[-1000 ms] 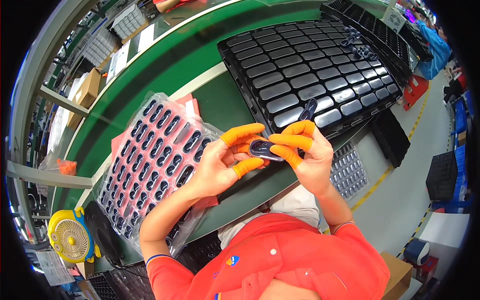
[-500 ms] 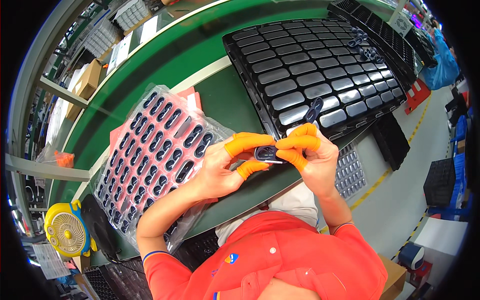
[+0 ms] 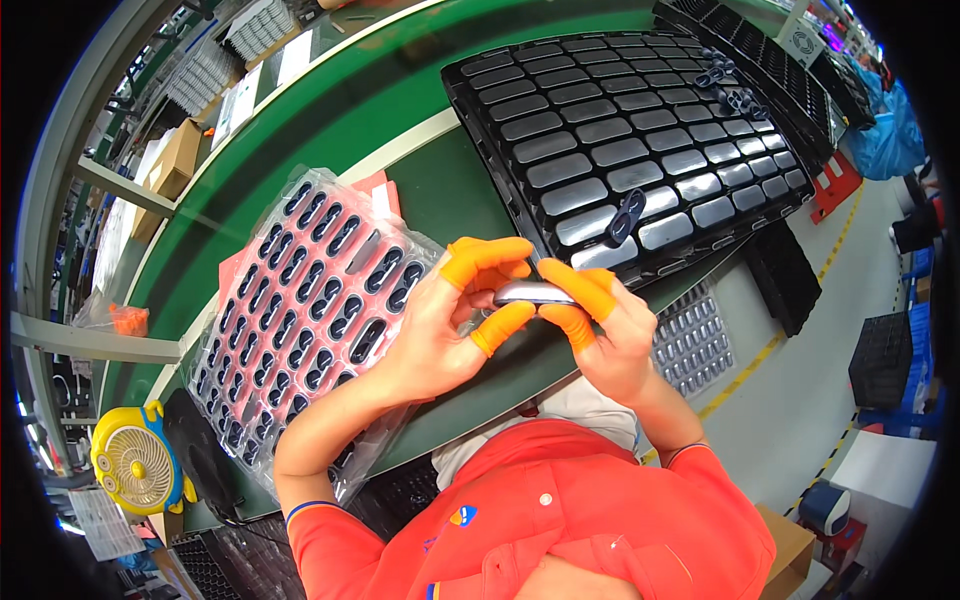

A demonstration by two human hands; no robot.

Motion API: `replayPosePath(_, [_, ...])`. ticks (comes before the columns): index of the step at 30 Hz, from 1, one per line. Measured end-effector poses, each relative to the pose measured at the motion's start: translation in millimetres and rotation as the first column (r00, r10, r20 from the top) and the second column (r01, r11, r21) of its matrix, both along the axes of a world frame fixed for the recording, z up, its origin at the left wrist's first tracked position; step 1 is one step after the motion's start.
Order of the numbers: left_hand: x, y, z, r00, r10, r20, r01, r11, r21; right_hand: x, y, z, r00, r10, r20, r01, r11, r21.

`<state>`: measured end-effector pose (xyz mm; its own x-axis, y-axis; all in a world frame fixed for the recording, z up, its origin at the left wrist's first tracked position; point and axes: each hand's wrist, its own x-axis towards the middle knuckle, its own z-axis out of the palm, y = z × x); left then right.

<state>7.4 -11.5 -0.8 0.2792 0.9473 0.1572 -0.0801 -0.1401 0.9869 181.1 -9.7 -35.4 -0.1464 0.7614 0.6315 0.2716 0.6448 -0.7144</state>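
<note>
Between my hands is a small oval part (image 3: 535,293), dark with a shiny pale side, seen nearly edge-on. My left hand (image 3: 455,315) pinches its left end, and my right hand (image 3: 597,318) grips the right end; both wear orange finger cots. To the left lies a clear blister tray (image 3: 330,262) over pink sheeting, its pockets filled with dark oval parts. Beyond my right hand is a large black tray (image 3: 560,150) with rows of shiny rounded pockets. One loose dark oval part (image 3: 626,217) rests on its near edge.
More dark parts (image 3: 738,100) lie in a cluster at the black tray's far right. A yellow fan (image 3: 137,460) stands at the left end of the green bench (image 3: 425,190). Below the bench's right side sits another blister tray (image 3: 692,345). A black crate (image 3: 880,360) is farther right.
The part in my hands has turned from showing its dark face to nearly edge-on, with its shiny side visible. Both hands have shifted slightly left.
</note>
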Motion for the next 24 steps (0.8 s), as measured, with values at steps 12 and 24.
replayPosePath(12, [-13,1,-17,0.963,-0.093,-0.254,0.133,0.981,0.143,-9,-8,-2,0.999,0.038,0.01,-0.039,0.991,0.128])
replayPosePath(24, [-9,6,11,0.987,-0.155,-0.045,0.148,0.98,-0.133,0,-4,6,0.993,0.005,-0.12,-0.027,0.983,-0.181])
